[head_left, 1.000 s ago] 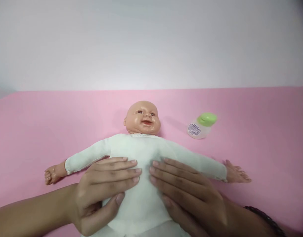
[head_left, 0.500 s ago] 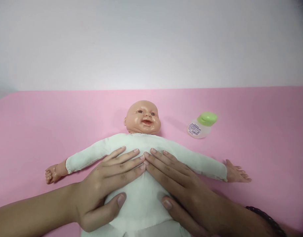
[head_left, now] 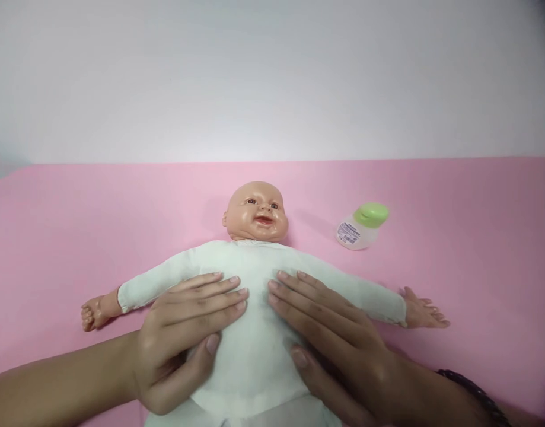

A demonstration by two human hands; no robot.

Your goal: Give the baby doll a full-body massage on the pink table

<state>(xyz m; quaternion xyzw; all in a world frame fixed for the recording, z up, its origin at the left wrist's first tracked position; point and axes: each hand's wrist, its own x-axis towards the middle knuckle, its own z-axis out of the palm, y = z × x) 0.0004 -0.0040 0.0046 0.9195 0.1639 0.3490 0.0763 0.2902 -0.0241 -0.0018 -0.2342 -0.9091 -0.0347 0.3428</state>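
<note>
A baby doll (head_left: 254, 356) in a pale, long-sleeved cloth body lies on its back, head away from me and arms spread. My left hand (head_left: 187, 332) rests on the left side of its chest, fingers stretched out and thumb lower down. On the right side of the chest lies my right hand (head_left: 330, 338), its fingers also extended and its thumb apart from them. A narrow gap of cloth separates the fingertips of the two hands. Neither hand grasps anything.
A clear bottle (head_left: 356, 233) with a green cap and a printed label stands right of the doll's head. The pink tabletop (head_left: 121, 219) meets a pale wall (head_left: 272, 83) behind. A dark braided band circles my right wrist.
My hands have moved apart: the fingertips that nearly met at mid-chest are now separated, the left hand shifted left and the right hand slightly right. Doll and bottle stay about where they were.
</note>
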